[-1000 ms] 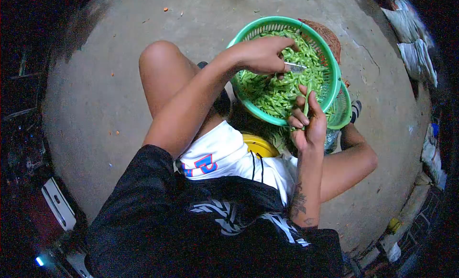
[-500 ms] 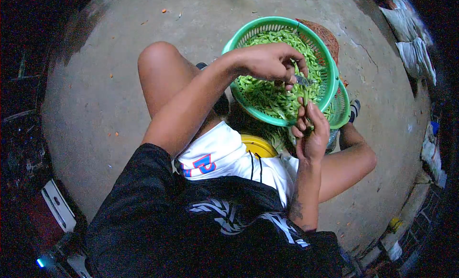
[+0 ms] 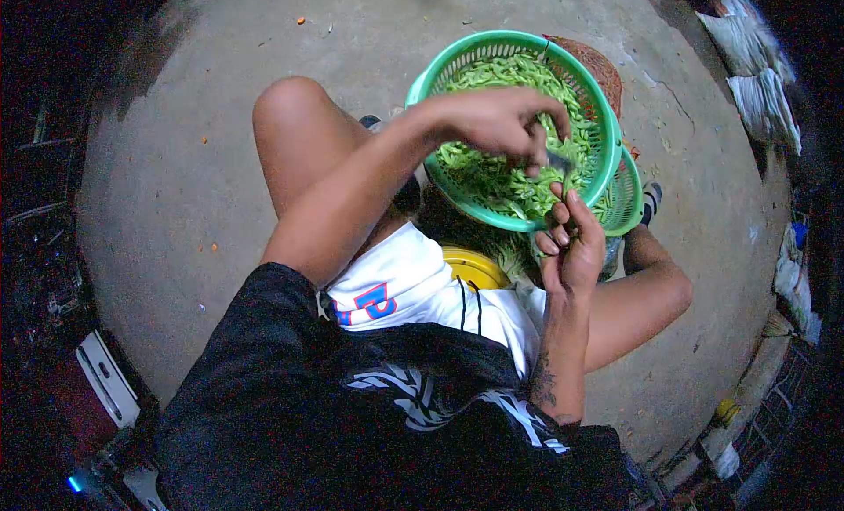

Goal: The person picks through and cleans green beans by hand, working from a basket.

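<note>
My left hand [image 3: 501,124] grips a small knife [image 3: 557,161] above the green basket [image 3: 440,67]. My right hand [image 3: 571,239] pinches one bean by the basket's near rim. I should cut slowly, away from my fingers.

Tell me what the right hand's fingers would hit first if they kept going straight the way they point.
Probably the knife blade in the left hand, just above the right hand; past it lie the green pods in the basket. Depth is unclear.
</note>
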Demonstrator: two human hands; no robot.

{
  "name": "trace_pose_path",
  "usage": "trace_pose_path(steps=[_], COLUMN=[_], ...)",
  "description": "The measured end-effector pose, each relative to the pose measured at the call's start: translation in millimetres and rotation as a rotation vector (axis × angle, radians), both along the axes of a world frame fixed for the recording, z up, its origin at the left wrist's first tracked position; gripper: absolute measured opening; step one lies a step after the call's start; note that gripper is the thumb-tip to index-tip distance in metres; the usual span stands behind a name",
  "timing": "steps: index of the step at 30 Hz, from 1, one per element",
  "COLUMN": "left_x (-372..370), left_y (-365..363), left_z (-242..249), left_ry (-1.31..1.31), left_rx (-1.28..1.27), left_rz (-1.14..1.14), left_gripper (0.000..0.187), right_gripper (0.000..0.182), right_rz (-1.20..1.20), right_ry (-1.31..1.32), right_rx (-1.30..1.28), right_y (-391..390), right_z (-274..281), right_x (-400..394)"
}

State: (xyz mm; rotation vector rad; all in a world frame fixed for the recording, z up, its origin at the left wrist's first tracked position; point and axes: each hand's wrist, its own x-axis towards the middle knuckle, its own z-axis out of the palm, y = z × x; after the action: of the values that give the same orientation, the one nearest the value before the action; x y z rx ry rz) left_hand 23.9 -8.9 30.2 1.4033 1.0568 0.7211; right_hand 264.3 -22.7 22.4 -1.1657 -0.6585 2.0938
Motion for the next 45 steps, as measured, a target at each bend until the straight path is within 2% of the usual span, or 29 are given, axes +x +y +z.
trace_pose_path(steps=[1, 3, 5, 10, 13, 17, 19, 21, 24, 26, 29, 31, 33, 34, 37, 40, 45], left_x=[12, 7, -11, -2, 10, -9, -4, 10, 5, -4, 2, 6, 1, -6, -18, -1, 1], left_y=[-4, 0, 6, 3, 3, 8, 4, -4, 4, 7, 2, 1, 4, 4, 6, -2, 5], left_z=[-9, -2, 2, -6, -12, -4, -6, 3, -9, -10, -5, -3, -3, -1, 2, 1, -3], left_ry=[-0.095, 0.006, -0.069, -0.08, -0.124, -0.086, -0.116, 0.014, -0.007, -0.085, -0.028, -0.001, -0.094, -0.139, -0.087, -0.084, -0.167], left_rx=[-0.029, 0.044, -0.02, -0.039, -0.027, -0.016, -0.039, -0.035, 0.009, -0.053, -0.029, -0.035, 0.05, -0.024, 0.013, -0.023, 0.013], left_rz=[0.03, -0.013, 0.027, -0.013, -0.038, 0.015, 0.001, -0.012, -0.024, -0.009, 0.001, -0.029, -0.02, 0.02, 0.081, 0.004, -0.08], left_gripper=[0.041, 0.038, 0.035, 0.043, 0.04, 0.037, 0.04, 0.042, 0.044, 0.046, 0.046, 0.042, 0.036, 0.032, 0.032, 0.042, 0.031], right_gripper=[0.028, 0.028, 0.027, 0.028, 0.027, 0.024, 0.026, 0.027, 0.027, 0.027, 0.029, 0.03, 0.032, 0.03, 0.028, 0.027, 0.027], right_rz=[-0.004, -0.004, 0.019, -0.016, -0.008, 0.011, 0.002, -0.004, -0.034, -0.009, 0.019, 0.012, 0.009, -0.003, -0.018, -0.021, -0.013], right_ry=[0.002, -0.004, 0.018, 0.013, 0.005, 0.001, 0.021, 0.032, 0.014, 0.001, -0.029, -0.061, -0.093, -0.094, -0.084, -0.065, -0.039], right_rx=[0.01, 0.014, 0.017, 0.015, 0.02, 0.04, 0.041, 0.035, 0.017, -0.006, 0.034, 0.052, 0.07, 0.062, 0.049, 0.039, 0.022], right_y=[0, -1, -3, -2, -2, -2, -1, -1, -5, -6, -6, -5, -5, -5, -3, -1, -3], right_z=[-2, -3, 1, -1, 0, 4, 2, 1, 6, 9, 0, -4, -4, -1, -1, -1, 0], right_x=[-1, 1, 2, -2, -1, 0, -1, -3, -5, 0, 8, 8, 10, 11, 14, 11, 10])
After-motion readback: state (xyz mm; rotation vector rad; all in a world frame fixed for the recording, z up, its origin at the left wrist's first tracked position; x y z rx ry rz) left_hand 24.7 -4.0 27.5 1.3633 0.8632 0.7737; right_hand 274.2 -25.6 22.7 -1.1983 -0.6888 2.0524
